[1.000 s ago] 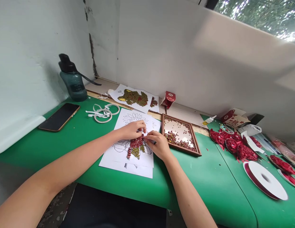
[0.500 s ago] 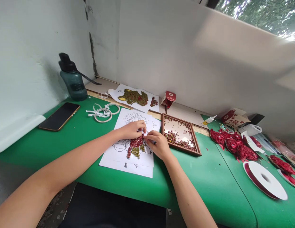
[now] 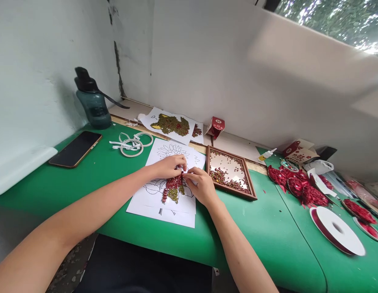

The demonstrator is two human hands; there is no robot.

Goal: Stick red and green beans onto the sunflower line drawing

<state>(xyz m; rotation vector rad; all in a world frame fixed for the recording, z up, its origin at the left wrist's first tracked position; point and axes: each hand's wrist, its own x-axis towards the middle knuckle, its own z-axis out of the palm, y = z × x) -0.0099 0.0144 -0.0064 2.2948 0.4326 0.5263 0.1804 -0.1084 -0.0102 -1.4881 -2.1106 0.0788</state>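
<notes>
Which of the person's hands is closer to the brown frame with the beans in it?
Right. The right hand lies on the paper just beside the frame, apart from it. The left hand sits farther left, over the red beans.

Sheet (image 3: 152, 200) on table (image 3: 262, 228), frame (image 3: 234, 191) just right, phone (image 3: 75, 149) well left, bottle (image 3: 93, 108) behind

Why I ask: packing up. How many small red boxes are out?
2: left box behind the wooden frame; right box behind the ribbon pile. More may be hidden.
</notes>
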